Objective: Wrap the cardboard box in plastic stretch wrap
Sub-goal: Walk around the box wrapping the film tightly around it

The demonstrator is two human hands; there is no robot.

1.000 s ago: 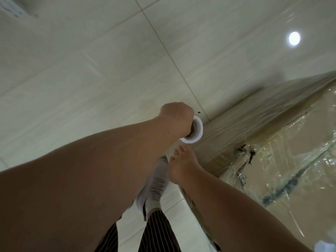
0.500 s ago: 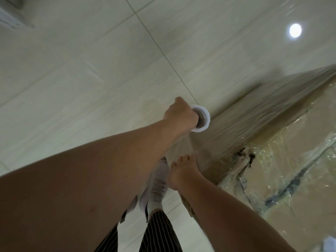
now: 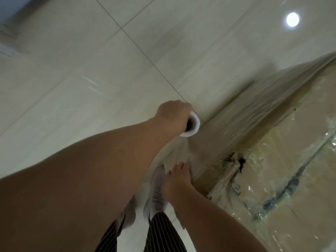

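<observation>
The right hand (image 3: pixel 175 179) lies against clear film (image 3: pixel 183 151), grip unclear. The left hand (image 3: pixel 172 119) clutches the stretch wrap roll (image 3: pixel 194 125), only its white tube end showing. Beside it, the cardboard box (image 3: pixel 291 160), sheathed in glossy wrinkled film, runs off-frame right.

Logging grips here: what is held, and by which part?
The left hand grips the stretch wrap roll at its upper end, beside the core opening. The right hand meets its lower end; that grip is unclear.
</observation>
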